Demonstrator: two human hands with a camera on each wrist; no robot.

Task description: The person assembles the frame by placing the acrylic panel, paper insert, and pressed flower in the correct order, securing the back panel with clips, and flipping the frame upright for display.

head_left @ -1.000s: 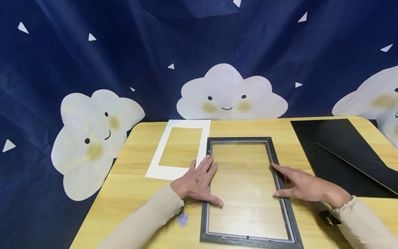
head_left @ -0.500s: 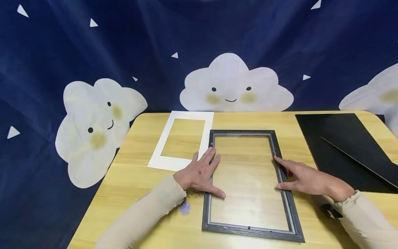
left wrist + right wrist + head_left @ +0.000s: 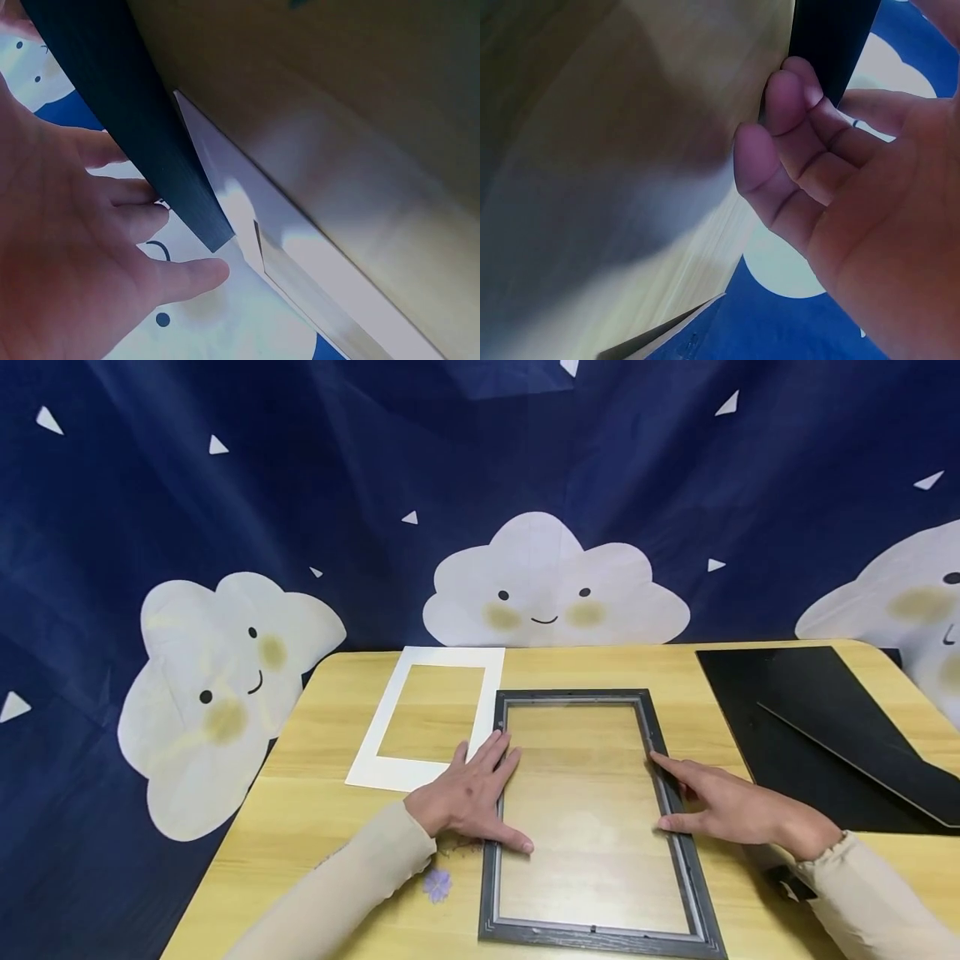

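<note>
A dark picture frame (image 3: 592, 939) with a clear pane lies back side up on the wooden table. My left hand (image 3: 468, 793) spreads its fingers over the frame's left bar, fingertips along the bar and thumb over the pane's edge. My right hand (image 3: 738, 802) holds the right bar, its index finger and thumb laid across the top. In the right wrist view the other fingers (image 3: 757, 161) curl down beside the frame's outer side. A white mat board (image 3: 367, 768) with a rectangular opening lies left of the frame, reaching its upper left edge.
A black backing board (image 3: 765, 677) with a stand flap (image 3: 862, 752) lies at the right of the table (image 3: 315, 727). A purple flower (image 3: 437, 885) and thin dried sprigs lie by the frame's lower left. A blue cloud-print cloth (image 3: 360, 460) hangs behind.
The head view tilts, so the scene shifts up and then back down. My hands, the picture frame and the other things keep their places on the table.
</note>
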